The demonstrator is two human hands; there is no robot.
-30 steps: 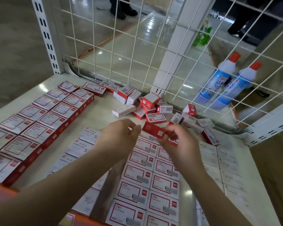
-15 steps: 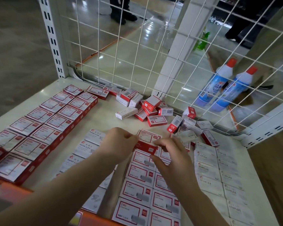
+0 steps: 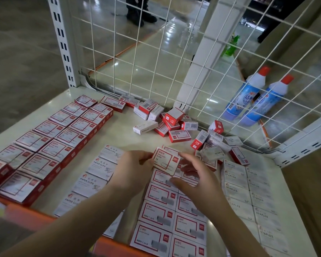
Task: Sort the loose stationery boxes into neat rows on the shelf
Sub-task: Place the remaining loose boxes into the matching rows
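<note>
Left hand [image 3: 132,168] pinching red-framed box [image 3: 165,161] by its edge, right hand [image 3: 195,179] fingers relaxed just beside, maybe touching, loose boxes [image 3: 174,123] beyond

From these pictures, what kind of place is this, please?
Probably a shop or stockroom. A white metal shelf with a wire mesh back carries many identical boxes of staples and paper clips in rows, and two cleaner bottles stand on the polished floor behind.

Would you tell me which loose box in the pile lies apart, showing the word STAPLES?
The white box left of the pile, lying flat and alone; the others crowd together.
</note>
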